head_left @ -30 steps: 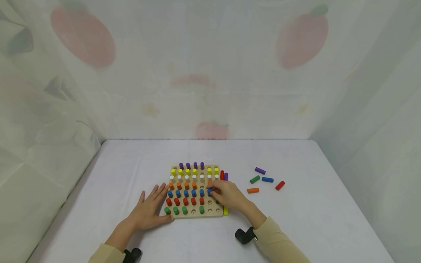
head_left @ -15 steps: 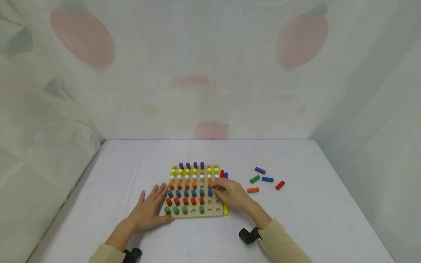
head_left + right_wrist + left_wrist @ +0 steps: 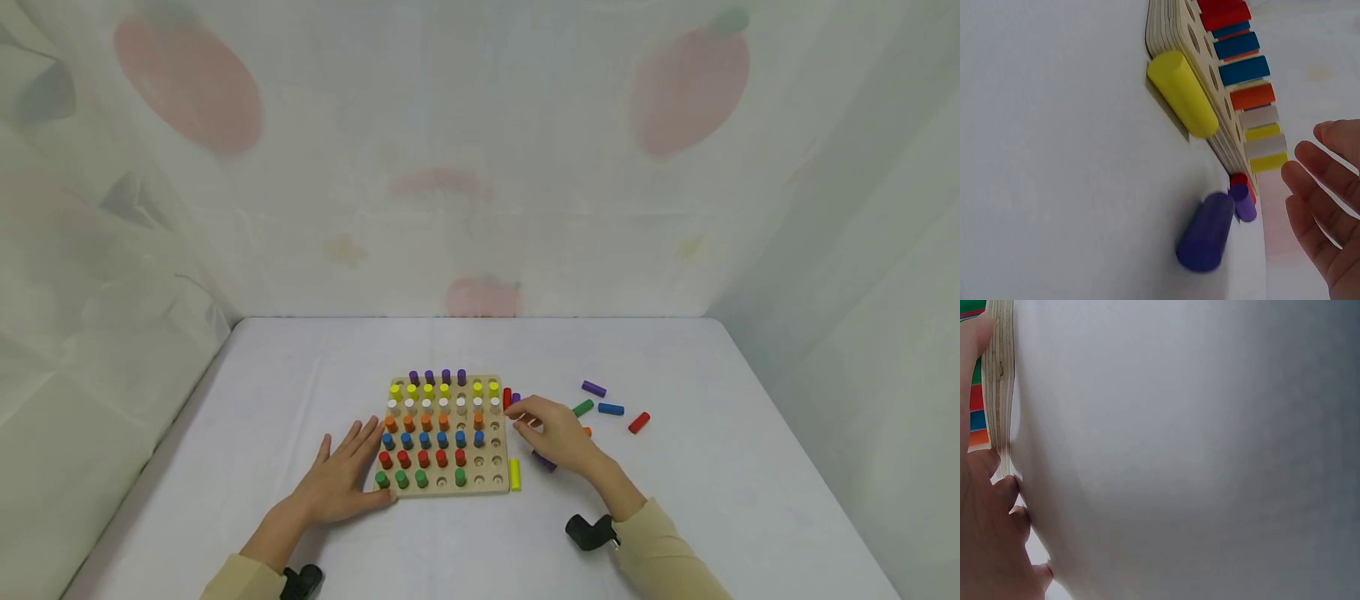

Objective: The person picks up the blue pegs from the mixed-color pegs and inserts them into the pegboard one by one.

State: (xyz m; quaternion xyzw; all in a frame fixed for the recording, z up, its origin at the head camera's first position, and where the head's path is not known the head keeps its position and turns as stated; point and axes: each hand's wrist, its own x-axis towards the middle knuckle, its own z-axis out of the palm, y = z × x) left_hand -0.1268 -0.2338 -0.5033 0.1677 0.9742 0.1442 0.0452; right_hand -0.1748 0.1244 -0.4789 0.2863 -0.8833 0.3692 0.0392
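Note:
A wooden pegboard [image 3: 487,471] holds rows of coloured pegs, with several bare holes along its right side. My left hand [image 3: 341,483] lies with spread fingers against the board's left edge, its thumb at the front corner. Just off the right edge hovers my right hand [image 3: 558,433], fingers apart and loosely bent. The right wrist view shows nothing between those fingers [image 3: 1316,206]. A loose purple peg [image 3: 543,462] lies partly hidden under this hand. A blue peg [image 3: 478,439] stands in the blue row. Beside the board's front right lies a yellow peg [image 3: 514,475].
A red peg [image 3: 507,398] and another purple peg [image 3: 516,397] lie along the board's right edge. Farther right are scattered loose pegs: purple [image 3: 594,389], green [image 3: 583,408], blue [image 3: 611,409], red [image 3: 639,422] and a mostly hidden orange one [image 3: 588,432].
My right hand has let go of the blue peg, which now stands in its hole, and has moved right, off the board. The left hand has stayed in place.

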